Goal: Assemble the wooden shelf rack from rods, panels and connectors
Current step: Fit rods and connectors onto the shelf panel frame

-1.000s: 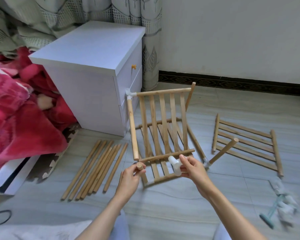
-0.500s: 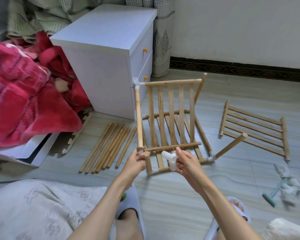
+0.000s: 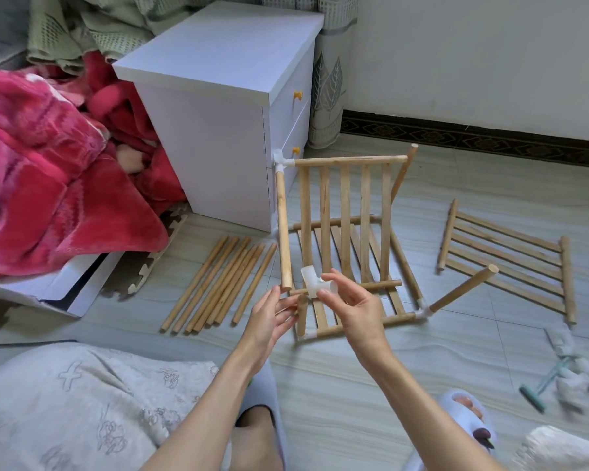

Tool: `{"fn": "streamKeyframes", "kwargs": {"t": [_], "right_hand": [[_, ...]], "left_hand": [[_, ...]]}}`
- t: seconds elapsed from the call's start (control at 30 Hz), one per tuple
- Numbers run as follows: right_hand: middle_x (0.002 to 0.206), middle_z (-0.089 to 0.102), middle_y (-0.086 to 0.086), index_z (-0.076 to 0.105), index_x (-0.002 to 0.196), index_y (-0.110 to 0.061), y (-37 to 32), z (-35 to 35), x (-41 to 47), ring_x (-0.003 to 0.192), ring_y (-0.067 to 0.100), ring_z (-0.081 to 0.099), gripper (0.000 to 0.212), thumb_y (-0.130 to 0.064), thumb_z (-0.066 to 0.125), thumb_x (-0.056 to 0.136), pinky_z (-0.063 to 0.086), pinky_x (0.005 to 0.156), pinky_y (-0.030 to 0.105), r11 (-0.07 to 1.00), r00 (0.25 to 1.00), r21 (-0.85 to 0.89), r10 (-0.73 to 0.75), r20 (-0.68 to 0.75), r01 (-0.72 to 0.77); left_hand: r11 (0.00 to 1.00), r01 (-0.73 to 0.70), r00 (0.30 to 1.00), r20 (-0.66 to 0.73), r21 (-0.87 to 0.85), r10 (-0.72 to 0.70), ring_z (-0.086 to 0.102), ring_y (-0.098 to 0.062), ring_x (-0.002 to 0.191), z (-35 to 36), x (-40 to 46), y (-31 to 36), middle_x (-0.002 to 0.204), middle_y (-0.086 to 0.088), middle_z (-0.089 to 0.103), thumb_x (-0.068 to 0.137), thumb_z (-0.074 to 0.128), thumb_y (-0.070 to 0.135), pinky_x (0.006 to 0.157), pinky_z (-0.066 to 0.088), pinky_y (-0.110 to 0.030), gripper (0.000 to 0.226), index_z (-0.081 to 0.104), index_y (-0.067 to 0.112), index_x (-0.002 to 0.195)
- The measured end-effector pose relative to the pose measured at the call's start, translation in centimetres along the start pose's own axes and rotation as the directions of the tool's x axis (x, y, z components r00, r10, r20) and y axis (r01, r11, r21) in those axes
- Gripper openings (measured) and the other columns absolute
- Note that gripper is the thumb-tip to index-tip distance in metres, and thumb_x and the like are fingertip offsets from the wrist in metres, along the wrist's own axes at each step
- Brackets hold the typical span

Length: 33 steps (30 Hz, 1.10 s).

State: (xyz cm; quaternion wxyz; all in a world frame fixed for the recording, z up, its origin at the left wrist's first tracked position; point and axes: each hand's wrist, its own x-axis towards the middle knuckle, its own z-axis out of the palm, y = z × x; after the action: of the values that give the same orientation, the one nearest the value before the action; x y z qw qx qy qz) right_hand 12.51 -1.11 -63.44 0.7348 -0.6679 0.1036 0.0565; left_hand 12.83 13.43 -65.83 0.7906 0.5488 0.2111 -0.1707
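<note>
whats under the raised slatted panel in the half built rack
A second slatted panel lies flat on the floor below the raised panel, showing through its slats. Its near left corner is covered by the right hand and the white connector it holds.

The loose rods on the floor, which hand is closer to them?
Left. The left hand hovers just right of the loose rods. The right hand, holding the white connector, is farther right, over the rack.
</note>
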Motion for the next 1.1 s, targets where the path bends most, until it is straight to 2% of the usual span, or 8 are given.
{"fn": "streamKeyframes", "kwargs": {"t": [0.07,0.17,0.3,0.43,0.67,0.8,1.0,1.1], "right_hand": [[0.135,0.051,0.001,0.07,0.092,-0.028,0.2,0.4,0.0,0.1,-0.003,0.056,0.024,-0.008,0.071,0.078,0.044,0.102,0.03,0.998,0.999,-0.046,-0.035,0.016,0.035],[0.136,0.051,0.005,0.069,0.094,-0.029,0.6,0.7,0.0,0.117,-0.006,0.05,0.026,-0.008,0.07,0.079,0.043,0.1,0.019,0.996,0.997,-0.07,-0.062,0.038,0.064],[0.128,0.054,-0.003,0.069,0.094,-0.027,1.2,1.1,0.0,0.128,0.007,0.046,0.027,-0.003,0.068,0.081,0.043,0.103,0.029,0.996,0.994,-0.056,-0.07,0.09,0.075],[0.128,0.056,-0.002,0.067,0.094,-0.023,1.9,1.2,-0.4,0.12,0.01,0.053,0.025,-0.002,0.068,0.081,0.048,0.086,0.015,0.99,0.994,-0.11,-0.079,0.081,0.088],[0.116,0.059,-0.007,0.065,0.091,-0.029,2.2,1.1,-0.3,0.109,0.005,0.056,0.031,0.001,0.062,0.084,0.047,0.078,0.012,0.952,0.991,-0.274,-0.131,0.042,0.137],[0.104,0.064,-0.005,0.063,0.093,-0.028,2.0,0.7,0.2,0.099,0.007,0.058,0.032,0.002,0.058,0.086,0.043,0.077,0.01,0.907,0.989,-0.394,-0.126,0.079,0.147],[0.106,0.058,-0.009,0.066,0.11,-0.015,1.5,0.3,1.1,0.102,0.008,0.054,0.031,0.003,0.053,0.088,0.039,0.077,0.006,0.825,0.978,-0.531,-0.113,0.178,0.192],[0.113,0.057,-0.01,0.062,0.119,-0.019,1.6,0.3,1.2,0.11,0.009,0.05,0.032,-0.011,0.061,0.088,0.042,0.086,0.015,0.754,0.967,-0.614,-0.114,0.227,0.233]], "left_hand": [[1.0,0.006,1.0,0.01,0.01,-0.006,0.066,-0.021,0.101,0.0,-0.1,0.0,0.106,-0.012,0.07,0.102,0.035,0.028,0.089,0.052,-0.032,0.027,0.06,0.017,0.107],[1.0,0.023,1.0,0.009,0.002,-0.024,0.064,-0.026,0.105,-0.1,-0.1,0.2,0.109,-0.016,0.068,0.101,0.037,0.024,0.094,0.049,-0.038,0.027,0.062,0.016,0.105],[0.999,0.037,0.999,-0.003,0.006,-0.037,0.063,-0.029,0.106,-0.3,0.1,0.3,0.11,-0.018,0.068,0.101,0.039,0.025,0.096,0.049,-0.04,0.026,0.062,0.015,0.109],[1.0,0.03,1.0,0.002,0.006,-0.03,0.066,-0.027,0.1,-0.2,0.2,0.4,0.103,-0.016,0.07,0.101,0.039,0.025,0.096,0.049,-0.041,0.026,0.061,0.014,0.108],[0.999,0.002,1.0,-0.015,0.053,-0.001,0.065,-0.023,0.097,0.0,0.2,0.7,0.098,-0.009,0.07,0.098,0.044,0.034,0.085,0.053,-0.036,0.031,0.064,0.01,0.104],[0.998,-0.013,0.999,-0.028,0.064,0.015,0.067,-0.019,0.095,-0.1,0.2,0.9,0.094,-0.006,0.072,0.099,0.045,0.031,0.085,0.053,-0.034,0.03,0.066,0.01,0.098],[0.99,0.025,1.0,0.015,0.138,-0.027,0.065,-0.016,0.09,-0.2,0.8,1.7,0.092,-0.004,0.07,0.101,0.04,0.024,0.077,0.051,-0.026,0.029,0.066,0.01,0.1],[0.982,0.052,0.997,0.044,0.181,-0.061,0.063,-0.013,0.085,-0.5,1.2,2.2,0.093,-0.003,0.069,0.099,0.044,0.02,0.073,0.048,-0.022,0.025,0.067,0.01,0.102]]}}
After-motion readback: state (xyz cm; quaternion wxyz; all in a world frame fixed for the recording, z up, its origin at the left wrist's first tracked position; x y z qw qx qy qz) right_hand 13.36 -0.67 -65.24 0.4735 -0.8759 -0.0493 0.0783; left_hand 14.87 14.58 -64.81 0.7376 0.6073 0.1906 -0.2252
